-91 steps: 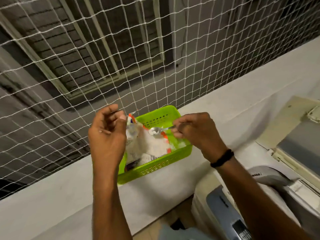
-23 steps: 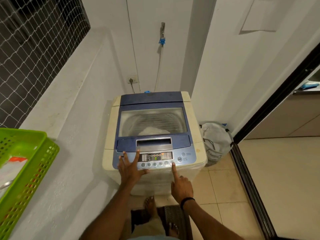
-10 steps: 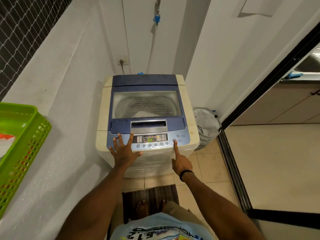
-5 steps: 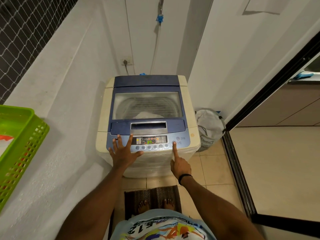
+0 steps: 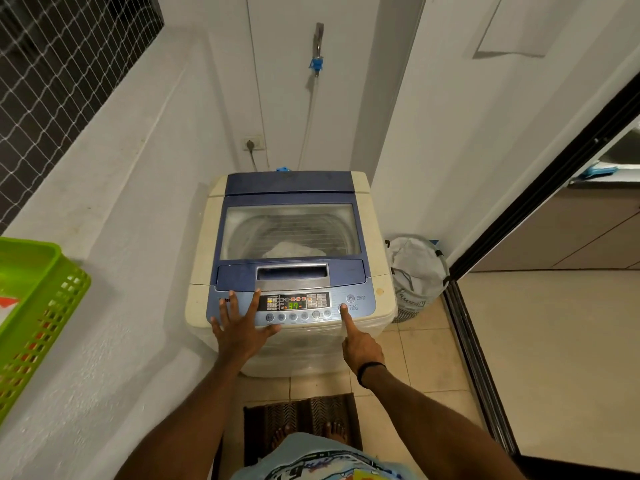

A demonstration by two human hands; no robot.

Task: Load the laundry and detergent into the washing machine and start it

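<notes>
The washing machine (image 5: 291,268) stands in the centre of the frame against the back wall, a heavy, rigid top-loader that needs no lifting at this stage; what wants handling is the control panel (image 5: 294,306) along its near edge, a strip of small, stiff push-buttons that likely call for a short, firm press with one fingertip and nothing more. The lid (image 5: 289,233) is down, and through its clear window a pale heap of laundry (image 5: 294,251) shows in the drum, so loading looks done; whether detergent is in cannot be told. The display reads green digits, so power seems on. The right hand (image 5: 360,344), lower centre-right, is curled shut on nothing except for the index finger (image 5: 345,315), which points straight out with its tip on the round button beside the start/pause label, arm nearly fully extended. The left hand (image 5: 240,323) lies open and flat, fingers spread, on the left part of the panel, gripping nothing, apparently bracing. A green basket (image 5: 52,292) sits at the left edge of the frame, a laundry bag (image 5: 415,271) right of the machine.
</notes>
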